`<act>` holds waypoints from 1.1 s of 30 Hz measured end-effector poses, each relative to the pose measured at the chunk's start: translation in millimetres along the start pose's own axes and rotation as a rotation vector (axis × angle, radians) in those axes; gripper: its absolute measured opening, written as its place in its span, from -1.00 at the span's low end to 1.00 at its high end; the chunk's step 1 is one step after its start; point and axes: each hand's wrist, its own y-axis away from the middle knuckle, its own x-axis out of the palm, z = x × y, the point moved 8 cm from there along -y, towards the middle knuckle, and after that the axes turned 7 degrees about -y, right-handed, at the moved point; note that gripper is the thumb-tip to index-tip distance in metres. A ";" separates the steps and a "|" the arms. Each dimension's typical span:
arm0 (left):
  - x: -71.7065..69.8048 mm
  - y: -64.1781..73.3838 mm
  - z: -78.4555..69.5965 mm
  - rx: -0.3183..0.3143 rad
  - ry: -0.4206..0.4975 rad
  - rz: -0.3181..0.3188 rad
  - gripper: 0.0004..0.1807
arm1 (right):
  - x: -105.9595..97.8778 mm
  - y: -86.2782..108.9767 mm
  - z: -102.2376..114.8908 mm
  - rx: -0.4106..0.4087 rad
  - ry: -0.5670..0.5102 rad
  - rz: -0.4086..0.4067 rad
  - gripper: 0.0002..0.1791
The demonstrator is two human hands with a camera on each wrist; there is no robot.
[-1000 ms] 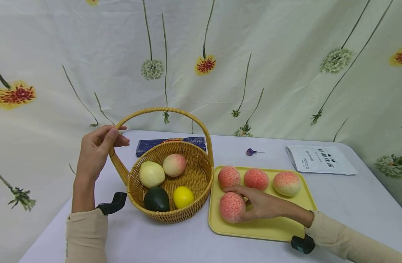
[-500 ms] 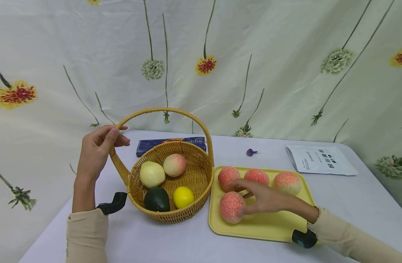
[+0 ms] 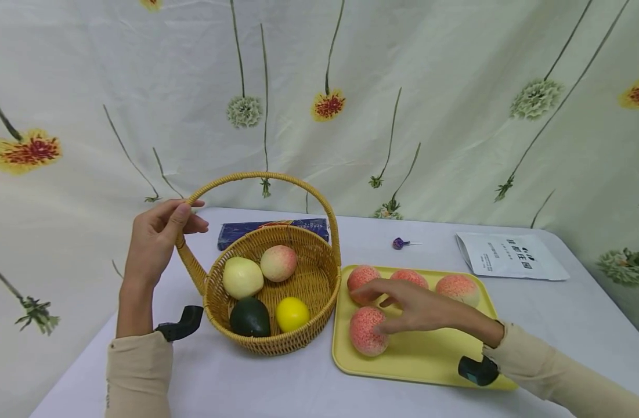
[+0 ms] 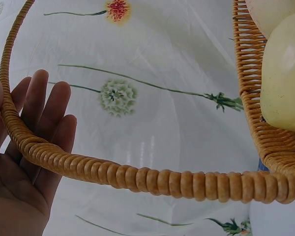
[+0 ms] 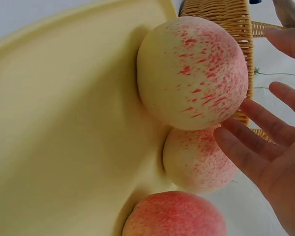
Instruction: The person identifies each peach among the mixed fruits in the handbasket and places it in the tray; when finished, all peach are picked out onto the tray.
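In the head view, my left hand [image 3: 154,238] pinches the left side of the handle [image 3: 267,174] of a wicker basket [image 3: 269,347]. The left wrist view shows the thumb and fingers [image 4: 51,113] on opposite sides of that handle. A pale yellow-green fruit [image 3: 242,277], a pinkish peach [image 3: 278,263], a dark green avocado [image 3: 249,317] and a yellow lemon [image 3: 292,314] lie inside. Over a yellow tray [image 3: 423,363], my right hand [image 3: 423,305] is spread above the front peach [image 3: 365,332], fingers loose and not gripping it. Behind sits another peach [image 3: 362,274], partly covered by the fingers.
Two more peaches, a red one [image 3: 409,277] and a paler one [image 3: 457,287], rest along the tray's back. Beyond are a lollipop [image 3: 399,243] and a white pouch [image 3: 512,255]. A dark blue pack [image 3: 246,229] lies behind the basket, before a floral cloth backdrop [image 3: 444,58].
The right hand has loosened from the front peach and lifted slightly off it. That peach stays in place on the tray. The left hand and the basket have not visibly moved.
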 end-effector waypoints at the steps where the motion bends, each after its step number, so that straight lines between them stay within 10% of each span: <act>1: 0.1 0.0 0.0 0.000 -0.001 0.000 -0.69 | -0.1 -1.4 2.1 -0.008 0.010 -0.002 -0.39; 11: 0.0 -0.3 0.5 0.001 0.006 0.004 -0.65 | -4.0 -20.8 29.8 -0.153 0.114 -0.026 -0.44; 33: 0.6 -0.7 1.8 0.001 0.003 0.004 -0.67 | 0.9 -70.5 50.2 -0.151 0.229 -0.047 -0.26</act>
